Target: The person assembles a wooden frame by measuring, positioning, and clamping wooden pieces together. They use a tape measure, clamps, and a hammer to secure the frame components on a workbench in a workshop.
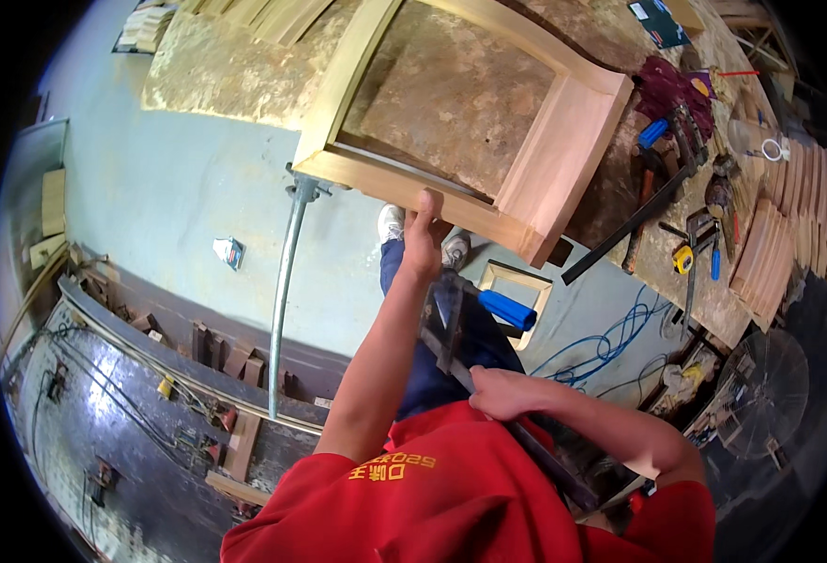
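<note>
Closest to me, my right hand (501,392) is wrapped around the bar of a clamp (449,324) with a blue handle (507,309), held on the near side of the wooden frame (563,141) and apart from it. My left hand (423,240) pinches the frame's near rail, one digit on its face and the rest mostly hidden behind it. The frame lies on the worktop (235,89), its near edge overhanging, its far-left corner out of view.

As I judge it, the assembly is well along: the rails meet at the corners I can see, leaving an open middle. Clamping looks unfinished, since the clamp in my right hand isn't on the frame. A metal pipe (288,281) with a fitting juts out by the frame's near-left corner; whether it grips there I can't tell.

Below the frame, a smaller frame (518,271) is on the floor. To its right lie a yellow tape measure (682,260) and wooden slats (760,272); beyond its far-left side, more slats (282,21).
</note>
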A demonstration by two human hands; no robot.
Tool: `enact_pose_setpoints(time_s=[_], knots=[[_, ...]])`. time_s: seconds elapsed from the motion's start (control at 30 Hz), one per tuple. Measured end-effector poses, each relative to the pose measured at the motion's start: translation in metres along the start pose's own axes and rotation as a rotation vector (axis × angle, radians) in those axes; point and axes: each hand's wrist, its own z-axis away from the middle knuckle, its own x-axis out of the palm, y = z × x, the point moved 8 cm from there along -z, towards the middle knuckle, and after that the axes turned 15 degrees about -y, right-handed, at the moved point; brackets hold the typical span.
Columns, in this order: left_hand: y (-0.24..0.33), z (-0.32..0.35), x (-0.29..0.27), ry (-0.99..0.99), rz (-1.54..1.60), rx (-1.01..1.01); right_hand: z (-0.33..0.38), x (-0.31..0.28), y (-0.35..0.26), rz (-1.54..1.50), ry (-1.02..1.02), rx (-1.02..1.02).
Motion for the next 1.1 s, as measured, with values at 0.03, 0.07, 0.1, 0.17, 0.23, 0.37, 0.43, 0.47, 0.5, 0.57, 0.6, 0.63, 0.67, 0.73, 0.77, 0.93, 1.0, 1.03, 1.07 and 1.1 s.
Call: enact_pose_setpoints(time_s=[0.03, 0.07, 0.1, 0.17, 0.23, 0.37, 0.43, 0.47, 0.5, 0.57, 0.6, 0.63, 0.67, 0.73, 0.77, 0.93, 1.0, 1.03, 1.07, 1.1], knots=[[0.000, 0.000, 0.000, -0.018, -0.002, -0.015, 0.000, -0.005, -0.007, -0.024, 0.034, -0.030], [-0.001, -0.001, -0.003, -0.057, 0.014, -0.018, 0.003, -0.013, -0.015, -0.046, 0.067, -0.056], [-0.001, -0.001, -0.005, -0.071, 0.004, -0.007, 0.008, -0.024, -0.030, -0.061, 0.093, -0.085], [0.003, -0.002, -0.007, -0.099, -0.017, 0.014, 0.024, -0.033, -0.045, -0.190, 0.014, -0.036], [0.006, 0.001, -0.012, -0.038, -0.086, -0.033, 0.032, -0.034, -0.050, -0.178, -0.076, -0.025], [0.015, 0.010, -0.012, 0.019, -0.211, -0.103, 0.045, -0.024, -0.045, -0.277, -0.074, -0.016], [0.017, 0.011, -0.010, 0.007, -0.200, -0.092, 0.041, -0.019, -0.033, -0.291, 0.006, -0.002], [0.015, 0.008, -0.008, 0.004, -0.152, -0.089, 0.044, -0.029, -0.034, -0.281, 0.057, 0.042], [0.018, 0.006, -0.007, -0.016, -0.140, -0.057, 0.039, -0.033, -0.030, -0.251, 0.096, 0.034], [0.017, 0.006, -0.005, -0.053, -0.112, -0.003, 0.025, -0.035, -0.018, -0.198, 0.170, 0.021], [0.016, 0.001, -0.007, -0.103, -0.109, -0.017, 0.037, -0.039, -0.032, -0.318, 0.075, 0.068], [0.008, 0.004, -0.012, -0.101, -0.079, -0.065, 0.032, -0.039, -0.034, -0.282, 0.139, 0.015], [0.006, 0.005, -0.009, -0.102, -0.049, -0.112, 0.025, -0.040, -0.034, -0.246, 0.207, -0.036], [-0.003, 0.003, -0.005, -0.182, 0.038, -0.179, 0.020, -0.041, -0.033, -0.192, 0.290, -0.075], [-0.002, 0.003, -0.003, -0.193, 0.068, -0.172, 0.021, -0.041, -0.034, -0.173, 0.301, -0.063], [-0.002, 0.003, 0.000, -0.155, 0.126, -0.075, 0.040, -0.042, -0.045, -0.136, 0.326, -0.109], [0.002, 0.004, 0.000, -0.088, 0.045, -0.040, 0.036, -0.043, -0.046, -0.112, 0.191, 0.011], [0.004, 0.005, -0.001, -0.055, 0.005, -0.023, 0.035, -0.042, -0.045, -0.100, 0.123, 0.071], [0.004, 0.008, -0.001, -0.016, 0.015, -0.017, 0.035, -0.040, -0.048, -0.178, 0.089, 0.004], [0.005, 0.009, 0.000, -0.004, 0.012, -0.012, 0.038, -0.037, -0.049, -0.257, 0.054, -0.062]])
